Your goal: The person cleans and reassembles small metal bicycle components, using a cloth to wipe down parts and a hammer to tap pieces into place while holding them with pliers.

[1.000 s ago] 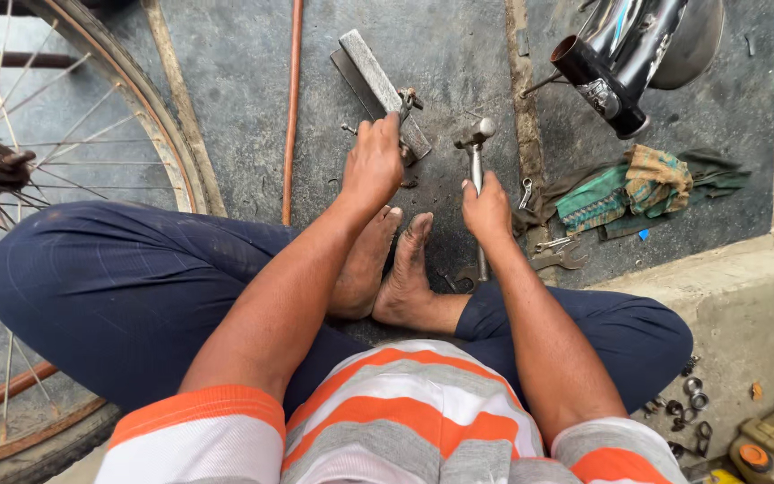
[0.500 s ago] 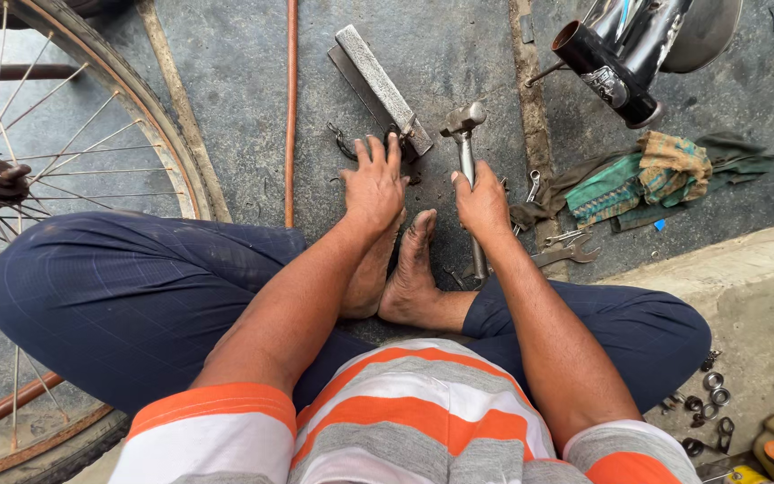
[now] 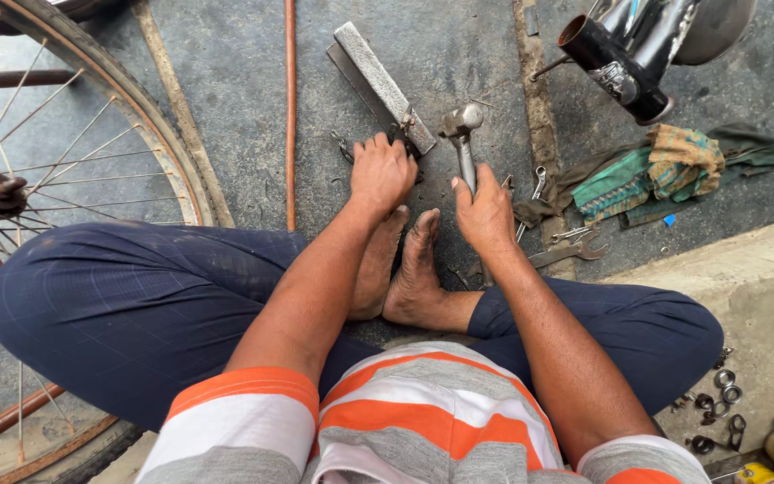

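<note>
Right hand (image 3: pixel 485 211) is closed around the hammer (image 3: pixel 464 143) handle, head raised. Left hand (image 3: pixel 382 170), fingers curled, steadies a small part, hidden, against the near end of the metal bar (image 3: pixel 382 85).

Head camera looks steeply down (close) over lap and floor (image 3: pixel 226 54).

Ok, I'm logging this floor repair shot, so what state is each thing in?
left hand: closed on something small by the metal bar, hidden by the fingers
right hand: gripping the hammer handle
hammer: held, head raised near the bar
metal bar: lying flat on the floor
spoked wheel: lying beside the left leg
spanner: lying loose
cloth: crumpled
</note>
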